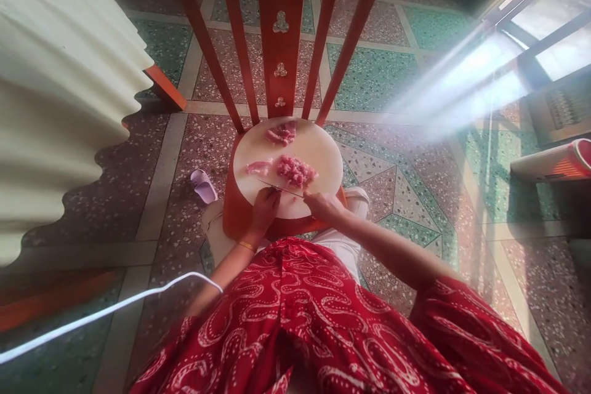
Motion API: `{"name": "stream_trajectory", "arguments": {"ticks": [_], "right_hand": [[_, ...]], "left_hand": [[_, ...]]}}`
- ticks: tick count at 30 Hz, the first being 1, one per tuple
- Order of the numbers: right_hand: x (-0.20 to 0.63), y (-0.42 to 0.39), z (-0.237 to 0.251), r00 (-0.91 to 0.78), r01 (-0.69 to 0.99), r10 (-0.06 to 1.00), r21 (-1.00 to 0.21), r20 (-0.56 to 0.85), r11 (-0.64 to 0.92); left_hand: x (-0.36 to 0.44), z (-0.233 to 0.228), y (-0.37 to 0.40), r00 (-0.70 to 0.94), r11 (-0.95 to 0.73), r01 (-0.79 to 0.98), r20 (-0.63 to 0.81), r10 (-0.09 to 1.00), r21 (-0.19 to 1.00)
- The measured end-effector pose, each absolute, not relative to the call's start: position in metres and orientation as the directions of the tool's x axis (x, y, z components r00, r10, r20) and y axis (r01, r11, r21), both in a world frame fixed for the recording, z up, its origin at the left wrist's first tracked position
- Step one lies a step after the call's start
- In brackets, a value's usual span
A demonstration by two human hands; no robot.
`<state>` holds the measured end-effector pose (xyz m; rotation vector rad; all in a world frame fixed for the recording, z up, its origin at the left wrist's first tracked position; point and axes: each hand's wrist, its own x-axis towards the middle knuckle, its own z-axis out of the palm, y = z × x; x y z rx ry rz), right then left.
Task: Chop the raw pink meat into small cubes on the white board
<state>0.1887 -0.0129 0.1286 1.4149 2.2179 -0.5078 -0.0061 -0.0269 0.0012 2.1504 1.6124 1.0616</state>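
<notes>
Over the round board [318,154] on the red chair [281,43], both hands were at work. The right hand [323,204] gripped the knife [281,188], its blade lying flat along the board's near edge. The left hand [265,206] rested fingers-down on the blade, just beside the diced meat [295,170]. A strip [258,167] lay to the left, a chunk [281,133] at the far side. A slipper [203,186] sat on the floor.

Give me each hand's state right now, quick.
Left hand: fingers curled, resting on the knife blade on the cutting board.
Right hand: closed around the knife's handle, beside the chopped meat.
</notes>
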Motion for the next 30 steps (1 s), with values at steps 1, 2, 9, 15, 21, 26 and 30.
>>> {"name": "stream_trajectory", "arguments": {"ticks": [1,2,9,15,21,26,30], "right_hand": [[0.185,-0.014,0.128,-0.37,0.91,0.733,-0.065,-0.57,0.409],[0.181,-0.015,0.128,-0.367,0.911,0.728,-0.065,-0.58,0.408],[0.128,0.012,0.122,-0.457,0.876,0.709,-0.133,-0.536,0.464],[0.143,0.009,0.115,-0.461,0.873,0.72,-0.122,-0.519,0.471],[0.197,-0.006,0.122,-0.307,0.933,0.795,0.001,-0.523,0.361],[0.182,-0.016,0.125,-0.39,0.904,0.742,-0.072,-0.545,0.422],[0.166,-0.009,0.123,-0.401,0.9,0.721,-0.096,-0.565,0.425]], "left_hand": [[-0.006,0.001,-0.027,0.132,-0.356,0.726,0.389,0.912,0.589],[-0.007,0.0,-0.027,0.14,-0.359,0.724,0.384,0.912,0.589],[-0.009,-0.012,-0.022,0.163,-0.391,0.736,0.415,0.895,0.553],[-0.012,-0.011,-0.022,0.176,-0.393,0.732,0.403,0.898,0.556],[-0.011,-0.005,-0.027,0.142,-0.391,0.686,0.414,0.899,0.614],[-0.009,0.002,-0.032,0.109,-0.344,0.715,0.388,0.915,0.609],[-0.01,-0.002,-0.03,0.127,-0.342,0.72,0.369,0.921,0.604]]}}
